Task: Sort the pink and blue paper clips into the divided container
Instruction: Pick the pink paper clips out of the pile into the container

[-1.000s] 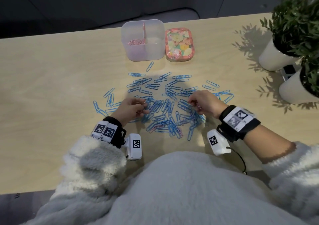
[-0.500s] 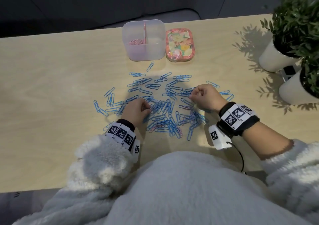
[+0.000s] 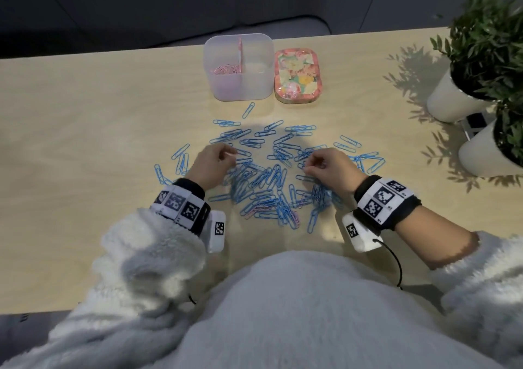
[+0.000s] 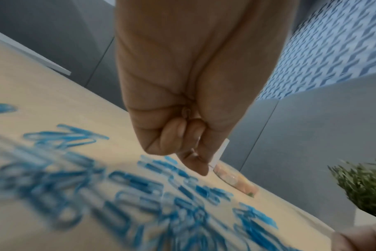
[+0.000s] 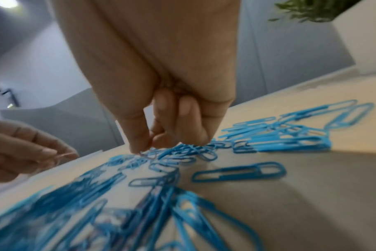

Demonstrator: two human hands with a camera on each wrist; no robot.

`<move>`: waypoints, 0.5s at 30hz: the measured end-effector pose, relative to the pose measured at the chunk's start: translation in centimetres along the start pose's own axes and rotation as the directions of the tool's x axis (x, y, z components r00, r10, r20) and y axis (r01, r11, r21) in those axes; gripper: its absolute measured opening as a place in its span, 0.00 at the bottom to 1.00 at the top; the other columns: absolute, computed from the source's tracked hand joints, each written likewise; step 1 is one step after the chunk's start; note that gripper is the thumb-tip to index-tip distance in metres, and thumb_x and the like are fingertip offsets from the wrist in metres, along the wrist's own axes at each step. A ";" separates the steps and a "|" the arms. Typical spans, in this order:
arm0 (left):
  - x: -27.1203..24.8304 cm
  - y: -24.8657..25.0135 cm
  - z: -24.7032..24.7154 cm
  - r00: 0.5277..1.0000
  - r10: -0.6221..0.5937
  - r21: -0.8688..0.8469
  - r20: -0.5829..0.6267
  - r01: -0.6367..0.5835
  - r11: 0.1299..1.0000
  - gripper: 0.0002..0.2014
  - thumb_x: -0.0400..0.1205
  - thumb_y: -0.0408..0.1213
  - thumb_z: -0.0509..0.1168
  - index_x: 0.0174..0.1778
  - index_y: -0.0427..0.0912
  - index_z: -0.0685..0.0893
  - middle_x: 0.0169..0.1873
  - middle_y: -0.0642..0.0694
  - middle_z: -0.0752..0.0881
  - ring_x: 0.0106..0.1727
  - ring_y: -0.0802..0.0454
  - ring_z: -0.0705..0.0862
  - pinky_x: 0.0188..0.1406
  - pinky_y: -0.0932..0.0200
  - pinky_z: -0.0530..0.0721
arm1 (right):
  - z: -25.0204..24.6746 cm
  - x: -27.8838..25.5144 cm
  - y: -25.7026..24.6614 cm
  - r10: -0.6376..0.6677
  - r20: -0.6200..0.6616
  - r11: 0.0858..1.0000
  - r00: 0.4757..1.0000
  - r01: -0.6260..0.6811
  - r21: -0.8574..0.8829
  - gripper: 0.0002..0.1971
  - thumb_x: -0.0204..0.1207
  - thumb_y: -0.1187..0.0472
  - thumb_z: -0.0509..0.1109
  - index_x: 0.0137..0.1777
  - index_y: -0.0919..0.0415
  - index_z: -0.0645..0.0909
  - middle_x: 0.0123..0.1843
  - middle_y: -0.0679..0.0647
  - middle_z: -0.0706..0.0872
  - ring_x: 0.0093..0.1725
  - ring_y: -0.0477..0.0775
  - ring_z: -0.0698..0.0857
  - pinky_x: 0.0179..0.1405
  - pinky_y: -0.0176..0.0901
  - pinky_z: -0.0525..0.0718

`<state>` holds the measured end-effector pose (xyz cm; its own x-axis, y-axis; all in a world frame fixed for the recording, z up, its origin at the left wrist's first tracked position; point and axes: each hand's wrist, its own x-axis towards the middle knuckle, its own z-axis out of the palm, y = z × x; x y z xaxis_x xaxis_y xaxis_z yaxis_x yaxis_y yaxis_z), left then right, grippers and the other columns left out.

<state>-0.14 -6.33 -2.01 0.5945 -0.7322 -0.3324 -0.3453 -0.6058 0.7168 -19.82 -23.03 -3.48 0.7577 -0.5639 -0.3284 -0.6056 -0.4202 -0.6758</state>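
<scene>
Blue paper clips (image 3: 266, 176) scattered across table (image 3: 85, 130) centre, between both hands. Few pink clips (image 3: 259, 208) half buried in near pile. Left hand (image 3: 210, 167) curled, pinches pink clip (image 5: 61, 157). Right hand (image 3: 329, 166) fingertips (image 5: 137, 147) pinch pink clip in heap (image 5: 148, 155); grasp blurred. Divided container (image 3: 239, 67) at far edge: pink clips in left compartment, right one's contents unclear. Floral tin (image 3: 297, 75) just beside. Potted plants (image 3: 486, 43) cut off right.

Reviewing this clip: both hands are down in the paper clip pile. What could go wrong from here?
The right hand pinches a pink clip lying among tangled blue clips; a blue one may well ride along.

The left hand already holds a pink clip loosely and might drop it.

A few pink clips lie half buried in the near pile, easy to miss.
</scene>
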 end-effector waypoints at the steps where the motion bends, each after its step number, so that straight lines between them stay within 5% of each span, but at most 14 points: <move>1: 0.8 0.5 -0.7 1.000 0.021 0.031 -0.010 -0.021 0.999 0.10 0.83 0.33 0.59 0.56 0.35 0.82 0.43 0.41 0.84 0.44 0.46 0.81 0.38 0.63 0.76 | -0.4 0.2 0.0 0.022 0.000 0.995 1.000 -0.022 0.094 0.05 0.75 0.64 0.70 0.38 0.61 0.80 0.29 0.49 0.78 0.27 0.39 0.77 0.27 0.29 0.73; 5: 5.2 4.2 -3.8 0.984 0.131 0.132 -0.124 -0.114 0.985 0.10 0.83 0.31 0.56 0.48 0.36 0.83 0.49 0.34 0.85 0.54 0.40 0.83 0.42 0.62 0.74 | -2.1 0.9 -0.5 0.117 0.067 0.865 0.991 -0.135 0.482 0.06 0.79 0.71 0.63 0.41 0.64 0.78 0.24 0.53 0.77 0.13 0.38 0.71 0.12 0.28 0.67; 8: 9.1 6.8 -6.0 0.958 0.184 0.221 -0.219 -0.135 0.966 0.10 0.83 0.32 0.56 0.49 0.34 0.83 0.51 0.34 0.87 0.56 0.40 0.83 0.49 0.58 0.77 | -3.5 1.9 -1.4 0.152 0.104 0.872 0.983 -0.183 0.453 0.11 0.78 0.76 0.54 0.50 0.70 0.78 0.21 0.56 0.77 0.11 0.42 0.74 0.10 0.28 0.69; 10: 11.4 8.1 -6.8 0.949 0.210 0.282 -0.235 -0.140 0.949 0.12 0.81 0.29 0.55 0.52 0.33 0.84 0.56 0.35 0.86 0.59 0.39 0.82 0.59 0.53 0.78 | -4.4 3.0 -2.3 0.156 0.151 0.870 0.976 -0.208 0.447 0.12 0.79 0.76 0.53 0.45 0.70 0.79 0.22 0.54 0.81 0.12 0.41 0.77 0.11 0.28 0.71; 15: 14.8 9.8 -6.9 0.945 0.227 0.455 -0.238 -0.098 0.885 0.14 0.77 0.24 0.54 0.51 0.35 0.84 0.57 0.35 0.85 0.62 0.38 0.80 0.61 0.50 0.77 | -6.8 6.8 -5.8 0.132 0.109 0.864 0.985 -0.168 0.474 0.13 0.78 0.74 0.57 0.35 0.64 0.78 0.32 0.58 0.80 0.19 0.41 0.82 0.16 0.31 0.79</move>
<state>10.24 -20.95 4.33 0.6560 -0.7548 -0.0058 -0.6942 -0.6063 0.3878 -12.88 -29.27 2.70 0.6931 -0.5333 -0.4849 -0.5360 0.0684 -0.8414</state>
